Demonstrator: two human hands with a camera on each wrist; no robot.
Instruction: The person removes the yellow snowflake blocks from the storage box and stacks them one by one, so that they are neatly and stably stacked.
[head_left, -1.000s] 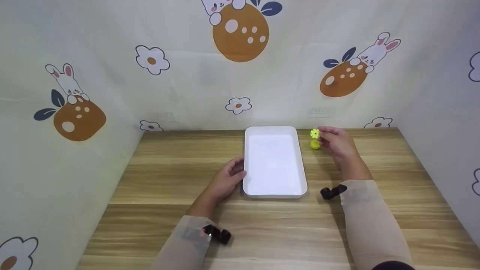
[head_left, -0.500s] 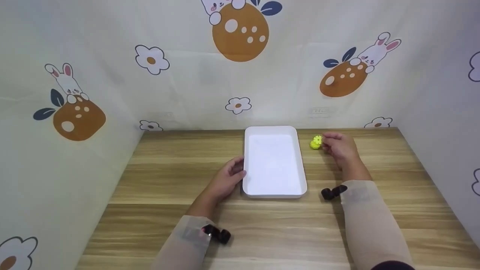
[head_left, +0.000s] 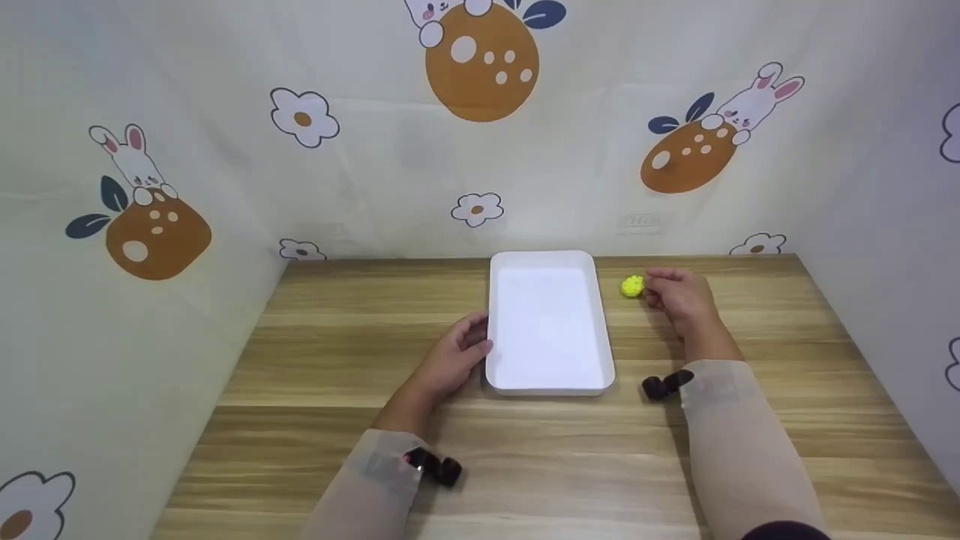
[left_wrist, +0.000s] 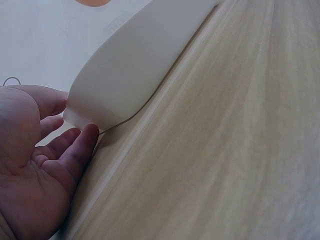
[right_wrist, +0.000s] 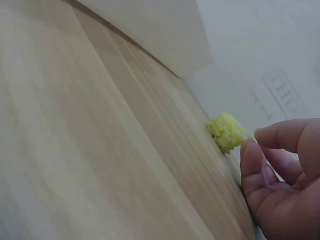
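Observation:
My left hand (head_left: 452, 356) grips the left side of a shallow white tray (head_left: 550, 390), thumb at the rim and fingers against the outer wall. In the left wrist view the tray wall (left_wrist: 125, 70) lies between thumb and fingertips. To the right of the tray, my right hand (head_left: 681, 300) pinches a thin yellow notched disc (right_wrist: 246, 132) between thumb and forefinger. The disc is right at a short stack of similar yellow snowflake discs (right_wrist: 224, 132) on the table. From the head, disc and stack overlap as one yellow shape (head_left: 631, 286).
The wood-grain table (head_left: 360, 330) meets a printed cloth wall (head_left: 390, 180) just behind the tray and stack. Cloth also rises along the left and right sides. Black wrist cameras (head_left: 435, 466) stick out from both sleeves.
My right hand has lowered the yellow disc from above and behind the stack onto its near top, so the two now overlap. Left hand and tray have stayed put.

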